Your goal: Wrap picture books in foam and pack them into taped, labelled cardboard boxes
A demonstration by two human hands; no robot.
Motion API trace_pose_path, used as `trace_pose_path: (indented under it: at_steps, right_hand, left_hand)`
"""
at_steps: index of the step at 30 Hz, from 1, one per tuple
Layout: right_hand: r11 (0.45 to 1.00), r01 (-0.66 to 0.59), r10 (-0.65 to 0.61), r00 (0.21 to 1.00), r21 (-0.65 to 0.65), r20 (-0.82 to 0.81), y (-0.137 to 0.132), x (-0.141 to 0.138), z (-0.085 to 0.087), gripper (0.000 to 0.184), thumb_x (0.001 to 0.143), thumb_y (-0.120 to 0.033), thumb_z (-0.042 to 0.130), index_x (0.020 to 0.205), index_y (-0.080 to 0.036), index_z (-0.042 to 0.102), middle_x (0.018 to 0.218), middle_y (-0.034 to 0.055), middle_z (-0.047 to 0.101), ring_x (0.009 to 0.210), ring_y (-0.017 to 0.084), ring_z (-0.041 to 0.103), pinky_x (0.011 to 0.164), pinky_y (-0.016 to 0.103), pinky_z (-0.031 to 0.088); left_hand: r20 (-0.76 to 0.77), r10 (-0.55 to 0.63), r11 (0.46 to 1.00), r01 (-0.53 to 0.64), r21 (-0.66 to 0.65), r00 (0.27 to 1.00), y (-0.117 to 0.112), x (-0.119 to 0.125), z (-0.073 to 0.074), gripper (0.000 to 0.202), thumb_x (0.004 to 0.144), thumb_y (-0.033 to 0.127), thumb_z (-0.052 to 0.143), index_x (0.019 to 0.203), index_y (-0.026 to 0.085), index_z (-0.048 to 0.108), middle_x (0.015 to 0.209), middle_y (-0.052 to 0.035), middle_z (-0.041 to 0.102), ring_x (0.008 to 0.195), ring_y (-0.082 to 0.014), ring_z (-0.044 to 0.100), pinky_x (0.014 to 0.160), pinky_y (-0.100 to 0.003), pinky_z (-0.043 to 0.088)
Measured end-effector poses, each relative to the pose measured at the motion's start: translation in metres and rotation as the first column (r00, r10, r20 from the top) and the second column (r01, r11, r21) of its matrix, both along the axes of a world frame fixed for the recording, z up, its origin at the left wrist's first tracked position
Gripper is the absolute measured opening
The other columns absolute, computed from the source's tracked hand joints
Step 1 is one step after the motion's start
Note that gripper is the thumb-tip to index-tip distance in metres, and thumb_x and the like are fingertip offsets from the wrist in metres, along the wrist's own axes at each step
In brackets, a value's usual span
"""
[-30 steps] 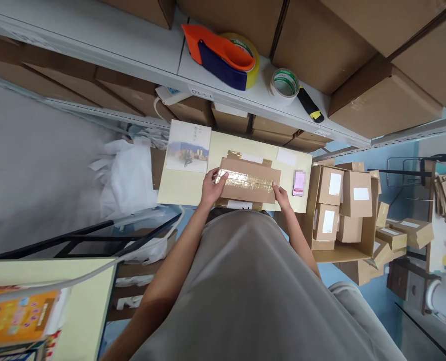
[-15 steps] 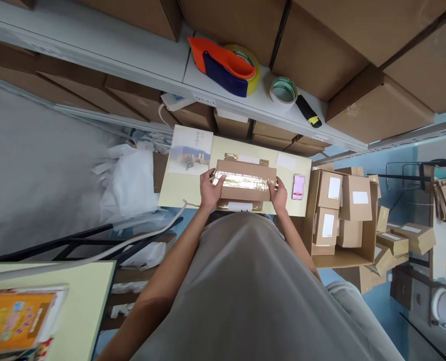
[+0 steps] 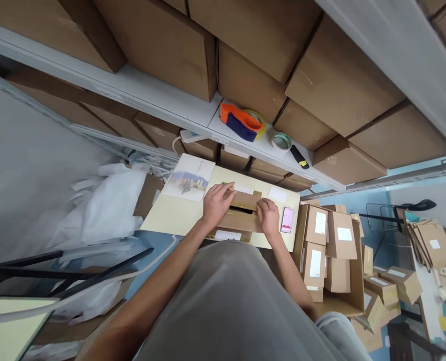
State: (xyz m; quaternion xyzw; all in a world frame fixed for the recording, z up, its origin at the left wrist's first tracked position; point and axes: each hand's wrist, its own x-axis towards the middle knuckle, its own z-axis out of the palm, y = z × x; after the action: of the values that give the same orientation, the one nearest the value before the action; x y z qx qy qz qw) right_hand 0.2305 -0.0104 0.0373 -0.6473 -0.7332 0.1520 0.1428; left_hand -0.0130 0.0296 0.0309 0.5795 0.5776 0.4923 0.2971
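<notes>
On the pale yellow table (image 3: 163, 213) lies a long brown cardboard box (image 3: 238, 220) with a dark slit open between its two top flaps. My left hand (image 3: 217, 203) grips the far flap near its left end, fingers bent over the edge. My right hand (image 3: 268, 216) is closed on the box's right end, its fingertips at the flap edge. White labels and shiny brown tape show from beneath the box on its far and near sides. What lies under it is mostly hidden.
Right of my right hand lies a phone (image 3: 287, 219); a printed booklet (image 3: 191, 175) lies to the left. A large carton (image 3: 300, 228) of labelled boxes stands at right. On the shelf above are an orange tape dispenser (image 3: 241, 122), a tape roll (image 3: 282, 141) and a cutter (image 3: 299, 157).
The box's shiny taped face no longer shows; flaps with a dark gap now face up. Both hands have shifted onto the flaps. The camera view has tilted up.
</notes>
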Motion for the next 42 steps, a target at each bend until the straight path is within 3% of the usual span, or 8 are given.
trace_pose_path:
  at_steps: [5,8,11,20,25,29,35,42]
  right_hand:
    - [0.977,-0.121,0.120,0.993,0.173,0.019,0.069,-0.032,0.067,0.045,0.118,-0.034,0.048,0.154,-0.020,0.071,0.154,0.0203,0.073,0.146,0.036,0.066,0.127,0.057,0.050]
    - [0.936,-0.213,0.195,0.977,0.280,0.088,0.136,-0.067,0.113,0.054,0.120,-0.035,0.041,0.168,-0.016,0.056,0.166,0.0229,0.063,0.158,0.036,0.056,0.137,0.060,0.038]
    - [0.915,-0.289,0.244,0.952,0.282,0.185,0.202,-0.101,0.136,0.058,0.119,-0.034,0.041,0.170,-0.008,0.048,0.170,0.0272,0.056,0.162,0.039,0.050,0.138,0.063,0.036]
    - [0.993,-0.114,0.108,0.964,0.013,0.244,0.273,-0.141,0.126,0.052,0.115,-0.021,0.055,0.156,0.010,0.049,0.143,0.0353,0.071,0.142,0.038,0.070,0.129,0.054,0.043]
    - [0.990,-0.111,0.104,0.991,0.082,0.083,0.247,-0.125,0.125,0.055,0.118,-0.037,0.056,0.157,0.002,0.050,0.142,0.0317,0.071,0.140,0.041,0.070,0.125,0.057,0.048]
    - [0.995,-0.074,0.088,0.970,0.069,-0.228,0.166,-0.110,0.115,0.062,0.117,-0.062,0.053,0.158,-0.015,0.052,0.139,0.0208,0.073,0.136,0.039,0.070,0.120,0.054,0.055]
    - [0.983,-0.089,-0.052,0.706,-0.161,-0.706,0.042,-0.102,0.089,0.076,0.097,-0.087,0.069,0.135,-0.021,0.068,0.127,0.0129,0.080,0.119,0.029,0.074,0.113,0.043,0.061]
    - [0.957,-0.073,-0.196,0.557,-0.282,-0.807,-0.011,-0.109,0.075,0.074,0.094,-0.081,0.080,0.141,-0.023,0.070,0.132,0.0115,0.080,0.123,0.029,0.075,0.119,0.045,0.058]
  left_hand:
    - [0.124,0.106,0.993,-0.111,0.032,0.987,0.047,0.005,0.060,0.051,0.110,0.068,0.057,0.101,0.027,0.088,0.061,-0.0018,0.068,0.061,-0.0236,0.068,0.072,-0.037,0.052]
    - [0.218,0.179,0.974,-0.204,0.096,0.959,0.082,0.007,0.099,0.078,0.115,0.077,0.041,0.062,0.025,0.067,0.058,-0.0045,0.062,0.059,-0.0208,0.064,0.072,-0.037,0.049]
    - [0.304,0.211,0.958,-0.258,0.124,0.929,0.104,0.006,0.123,0.085,0.114,0.084,0.031,0.055,0.026,0.052,0.055,-0.0032,0.054,0.059,-0.0190,0.060,0.073,-0.037,0.050]
    - [0.342,0.286,0.945,-0.323,0.055,0.895,0.068,-0.014,0.101,0.075,0.111,0.073,0.057,0.057,0.025,0.036,0.054,0.0012,0.033,0.055,-0.0151,0.041,0.059,-0.036,0.036]
    - [0.468,0.230,0.972,-0.223,-0.071,0.853,0.035,-0.011,0.076,0.029,0.106,0.046,0.064,0.092,0.023,0.075,0.074,-0.0015,0.064,0.068,-0.0184,0.060,0.068,-0.033,0.050]
    - [0.482,0.194,0.981,-0.167,-0.099,0.855,-0.001,-0.013,0.058,0.019,0.095,0.037,0.071,0.096,0.021,0.081,0.096,-0.0072,0.080,0.082,-0.0215,0.073,0.080,-0.036,0.060]
    - [0.477,0.102,0.995,-0.085,-0.058,0.873,-0.048,-0.023,0.045,0.025,0.104,0.038,0.067,0.100,0.021,0.085,0.100,-0.0073,0.083,0.091,-0.0208,0.079,0.089,-0.035,0.066]
    - [0.380,-0.017,0.999,0.031,-0.030,0.925,-0.079,-0.020,0.041,0.032,0.102,0.052,0.082,0.115,0.023,0.083,0.112,-0.0086,0.082,0.100,-0.0220,0.079,0.096,-0.037,0.067]
